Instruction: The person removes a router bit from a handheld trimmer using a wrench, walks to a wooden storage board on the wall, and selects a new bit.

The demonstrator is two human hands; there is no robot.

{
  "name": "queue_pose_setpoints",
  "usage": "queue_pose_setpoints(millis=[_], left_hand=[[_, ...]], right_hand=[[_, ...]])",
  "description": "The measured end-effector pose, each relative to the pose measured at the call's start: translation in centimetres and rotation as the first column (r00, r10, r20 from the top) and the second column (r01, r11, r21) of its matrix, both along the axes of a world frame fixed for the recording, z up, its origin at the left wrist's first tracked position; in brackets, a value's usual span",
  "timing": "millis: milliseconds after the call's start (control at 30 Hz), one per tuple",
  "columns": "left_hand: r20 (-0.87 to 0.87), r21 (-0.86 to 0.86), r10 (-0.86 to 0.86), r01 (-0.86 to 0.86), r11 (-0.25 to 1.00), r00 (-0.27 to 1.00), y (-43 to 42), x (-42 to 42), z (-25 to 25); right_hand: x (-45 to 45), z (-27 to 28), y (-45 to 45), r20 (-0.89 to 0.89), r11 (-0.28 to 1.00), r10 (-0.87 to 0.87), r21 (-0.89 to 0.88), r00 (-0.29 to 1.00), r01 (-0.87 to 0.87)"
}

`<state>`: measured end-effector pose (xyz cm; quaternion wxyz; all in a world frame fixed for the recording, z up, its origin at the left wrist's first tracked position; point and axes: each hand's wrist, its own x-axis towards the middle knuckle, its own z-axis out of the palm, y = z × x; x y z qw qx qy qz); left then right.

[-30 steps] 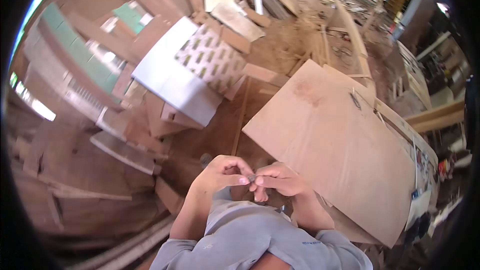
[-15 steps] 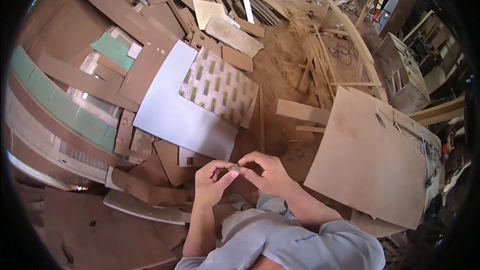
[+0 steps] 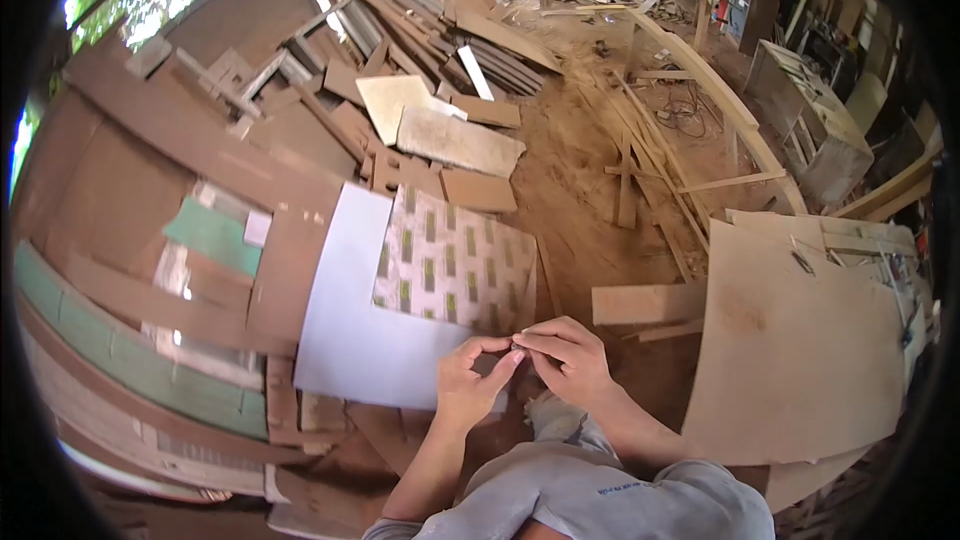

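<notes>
In front of my body, my left hand (image 3: 468, 380) and my right hand (image 3: 568, 358) meet at the fingertips. Thumb and forefinger of each are pinched on a small greyish piece (image 3: 517, 346), too small and covered to name. Behind the hands, lower down, lie a white sheet (image 3: 345, 330) and a pinkish board (image 3: 455, 265) printed with green-grey rectangles. The hands appear above the sheet's lower right corner, and nothing shows them touching it.
Brown board offcuts (image 3: 478, 190) and long planks (image 3: 500, 35) are heaped at left and back. A large tan panel (image 3: 790, 350) stands at right. Wood strips (image 3: 640, 150) lie on the dusty floor (image 3: 560, 170), beside a long timber frame (image 3: 700, 70). A cable (image 3: 685, 115) is coiled there.
The camera view has shifted, so more of the bright background at upper left shows. Both hands appear farther right in the picture, still pinching the small piece together.
</notes>
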<state>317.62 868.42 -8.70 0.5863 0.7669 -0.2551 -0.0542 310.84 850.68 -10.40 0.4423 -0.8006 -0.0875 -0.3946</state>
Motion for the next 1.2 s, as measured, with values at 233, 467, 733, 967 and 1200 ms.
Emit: queue_pose_setpoints(millis=[233, 467, 733, 967, 1200], left_hand=[[0.079, 0.204, -0.208, 0.188, 0.961, 0.975, -13.7, 16.8, 2.9], [-0.053, 0.204, -0.498, 0.497, 0.843, 0.866, -28.7, 24.3, 4.5], [-0.291, 0.162, -0.718, 0.772, 0.615, 0.632, -46.1, 31.1, 0.7], [-0.342, -0.004, -0.811, 0.862, 0.507, 0.475, -62.4, 45.9, -4.6], [-0.402, -0.146, -0.804, 0.836, 0.53, 0.439, -76.6, 66.0, -1.9]], right_hand=[[13.0, 0.7, -12.3, -0.035, 0.989, -0.135, 0.06, 0.99, 0.137], [16.6, 1.6, -22.8, -0.038, 0.886, -0.434, 0.162, 0.9, 0.434], [20.1, -1.5, -33.3, -0.233, 0.591, -0.71, 0.317, 0.665, 0.742], [33.7, -3.2, -47.2, -0.286, 0.548, -0.763, 0.188, 0.58, 0.815], [53.8, -0.3, -62.8, -0.305, 0.582, -0.74, 0.158, 0.6, 0.798]])
